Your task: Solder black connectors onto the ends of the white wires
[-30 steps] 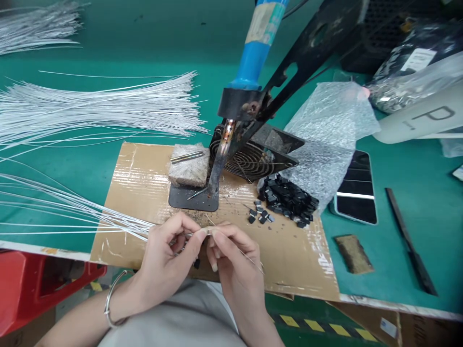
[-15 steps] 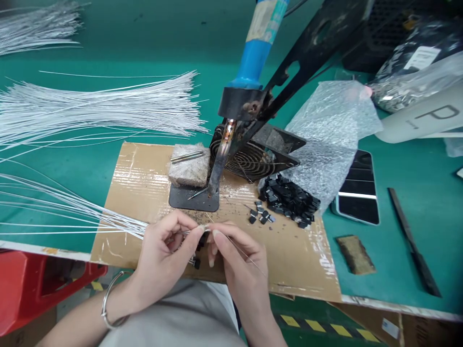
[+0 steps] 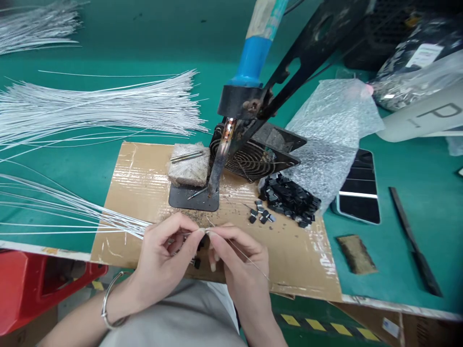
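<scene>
A bundle of white wires (image 3: 123, 225) comes in from the left and runs into my left hand (image 3: 164, 260), which is closed around it. Its thumb and forefinger pinch a wire end whose tip is hidden. My right hand (image 3: 240, 258) is closed too, with a thin strand of solder wire (image 3: 250, 261) passing through its fingers. Both sets of fingertips meet over the cardboard, just in front of the soldering iron's black base plate (image 3: 177, 201). Small black connectors (image 3: 196, 263) hang partly hidden below my left fingers. The soldering iron (image 3: 249, 62) is clamped above, tip down.
A heap of black connectors (image 3: 291, 200) lies on the cardboard sheet (image 3: 289, 270), before a small fan (image 3: 249, 156). More white wires (image 3: 101, 108) lie at the left. Rightward are bubble wrap (image 3: 325, 130), a phone (image 3: 360, 185), a brown sponge (image 3: 356, 254) and a file-like tool (image 3: 412, 241).
My right fingertips have shifted slightly and now press close against the left ones. The solder strand has moved a little with them. Everything else looks the same.
</scene>
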A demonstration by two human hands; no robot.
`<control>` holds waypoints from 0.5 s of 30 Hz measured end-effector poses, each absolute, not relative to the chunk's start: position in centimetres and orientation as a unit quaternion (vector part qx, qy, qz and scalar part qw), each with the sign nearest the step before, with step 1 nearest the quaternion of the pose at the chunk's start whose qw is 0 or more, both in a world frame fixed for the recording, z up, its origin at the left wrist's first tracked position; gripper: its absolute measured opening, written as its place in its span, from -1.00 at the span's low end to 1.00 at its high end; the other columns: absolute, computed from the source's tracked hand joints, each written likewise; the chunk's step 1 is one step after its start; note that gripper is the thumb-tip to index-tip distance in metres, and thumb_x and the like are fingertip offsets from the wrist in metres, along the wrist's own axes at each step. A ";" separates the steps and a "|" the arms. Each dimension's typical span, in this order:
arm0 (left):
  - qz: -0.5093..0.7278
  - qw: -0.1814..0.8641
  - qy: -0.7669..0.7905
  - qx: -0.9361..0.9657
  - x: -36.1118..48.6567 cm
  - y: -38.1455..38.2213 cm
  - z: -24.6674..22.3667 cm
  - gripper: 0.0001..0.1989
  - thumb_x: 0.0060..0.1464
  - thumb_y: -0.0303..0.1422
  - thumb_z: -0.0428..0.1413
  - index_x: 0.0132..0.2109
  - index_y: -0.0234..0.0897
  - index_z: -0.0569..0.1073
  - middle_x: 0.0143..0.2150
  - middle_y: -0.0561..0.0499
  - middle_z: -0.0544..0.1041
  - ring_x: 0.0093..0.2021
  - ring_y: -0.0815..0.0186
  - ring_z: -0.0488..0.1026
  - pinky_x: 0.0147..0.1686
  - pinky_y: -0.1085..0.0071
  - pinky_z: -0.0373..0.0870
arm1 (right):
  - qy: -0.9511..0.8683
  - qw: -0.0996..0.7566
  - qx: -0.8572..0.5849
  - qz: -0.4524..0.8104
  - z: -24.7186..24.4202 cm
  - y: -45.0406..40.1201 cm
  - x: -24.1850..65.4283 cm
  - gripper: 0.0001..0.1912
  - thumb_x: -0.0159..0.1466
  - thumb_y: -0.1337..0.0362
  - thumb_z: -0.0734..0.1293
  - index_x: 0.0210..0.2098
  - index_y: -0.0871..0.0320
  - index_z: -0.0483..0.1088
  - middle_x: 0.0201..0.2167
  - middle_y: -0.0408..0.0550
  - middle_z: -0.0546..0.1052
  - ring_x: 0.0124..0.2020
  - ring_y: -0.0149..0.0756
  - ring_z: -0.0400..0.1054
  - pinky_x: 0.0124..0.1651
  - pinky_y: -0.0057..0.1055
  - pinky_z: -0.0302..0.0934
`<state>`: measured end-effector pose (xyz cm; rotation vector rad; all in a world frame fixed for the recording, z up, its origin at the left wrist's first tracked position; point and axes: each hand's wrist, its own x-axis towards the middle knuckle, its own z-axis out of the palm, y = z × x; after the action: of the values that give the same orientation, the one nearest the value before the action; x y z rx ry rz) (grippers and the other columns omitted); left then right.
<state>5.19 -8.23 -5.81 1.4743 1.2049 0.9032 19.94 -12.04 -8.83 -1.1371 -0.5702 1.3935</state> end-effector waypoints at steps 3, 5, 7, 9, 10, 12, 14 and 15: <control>0.374 0.478 0.496 0.620 5.3 -8.2 -5.8 -0.82 0.32 -0.47 0.19 -0.31 -0.22 0.50 -0.49 0.15 0.41 -0.56 0.45 0.24 -0.58 0.53 0.18 | -0.232 0.587 -0.484 0.606 -8.8 -12.0 20.0 -0.91 0.31 0.15 0.57 -0.30 -0.01 0.74 -0.50 -0.21 0.52 -0.60 -0.56 0.38 -0.56 -0.67 0.28; 0.374 0.463 0.497 0.632 5.3 -8.2 -5.9 -0.82 0.32 -0.49 0.18 -0.30 -0.22 0.50 -0.49 0.16 0.41 -0.56 0.46 0.23 -0.58 0.54 0.18 | -0.219 0.585 -0.479 0.617 -8.8 -12.0 20.0 -0.88 0.29 0.13 0.58 -0.32 0.01 0.73 -0.54 -0.22 0.51 -0.61 -0.57 0.36 -0.56 -0.67 0.27; 0.374 0.445 0.495 0.646 5.4 -8.3 -5.9 -0.83 0.32 -0.51 0.18 -0.28 -0.22 0.49 -0.48 0.17 0.41 -0.56 0.47 0.22 -0.59 0.55 0.16 | -0.200 0.584 -0.471 0.630 -8.7 -11.8 20.0 -0.84 0.27 0.11 0.60 -0.36 0.03 0.72 -0.59 -0.23 0.48 -0.63 -0.57 0.32 -0.57 -0.68 0.25; 0.374 0.430 0.492 0.658 5.4 -8.3 -5.9 -0.83 0.31 -0.53 0.18 -0.27 -0.21 0.48 -0.48 0.19 0.38 -0.56 0.49 0.20 -0.60 0.56 0.13 | -0.182 0.585 -0.463 0.641 -8.5 -11.7 19.9 -0.81 0.23 0.09 0.62 -0.39 0.05 0.71 -0.64 -0.24 0.44 -0.65 -0.58 0.29 -0.58 -0.68 0.23; 0.376 0.423 0.491 0.662 5.5 -8.3 -5.9 -0.83 0.31 -0.54 0.18 -0.27 -0.21 0.48 -0.49 0.21 0.37 -0.57 0.50 0.19 -0.60 0.57 0.12 | -0.174 0.585 -0.461 0.645 -8.5 -11.6 19.9 -0.80 0.22 0.08 0.63 -0.40 0.06 0.71 -0.65 -0.25 0.43 -0.65 -0.58 0.27 -0.59 -0.68 0.22; 0.378 0.411 0.488 0.671 5.5 -8.3 -6.0 -0.82 0.30 -0.55 0.18 -0.27 -0.20 0.47 -0.49 0.23 0.35 -0.57 0.51 0.18 -0.60 0.57 0.11 | -0.162 0.586 -0.459 0.648 -8.4 -11.6 19.7 -0.80 0.20 0.09 0.64 -0.41 0.07 0.71 -0.66 -0.25 0.42 -0.66 -0.58 0.26 -0.60 -0.68 0.20; 0.378 0.403 0.487 0.676 5.5 -8.3 -6.0 -0.82 0.30 -0.56 0.18 -0.26 -0.19 0.47 -0.48 0.23 0.36 -0.56 0.51 0.19 -0.59 0.58 0.12 | -0.159 0.588 -0.461 0.646 -8.3 -11.7 19.7 -0.81 0.20 0.10 0.64 -0.40 0.07 0.72 -0.65 -0.24 0.42 -0.66 -0.58 0.25 -0.61 -0.68 0.19; 0.377 0.400 0.488 0.678 5.5 -8.3 -6.1 -0.82 0.30 -0.56 0.18 -0.26 -0.19 0.47 -0.48 0.23 0.37 -0.56 0.51 0.19 -0.58 0.58 0.12 | -0.159 0.589 -0.463 0.643 -8.3 -11.7 19.7 -0.81 0.20 0.10 0.64 -0.39 0.06 0.72 -0.65 -0.24 0.42 -0.66 -0.58 0.25 -0.61 -0.68 0.18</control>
<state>5.53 -8.30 -6.08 1.7153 1.2333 0.9537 19.65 -11.74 -8.30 -1.0778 -0.3706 1.4980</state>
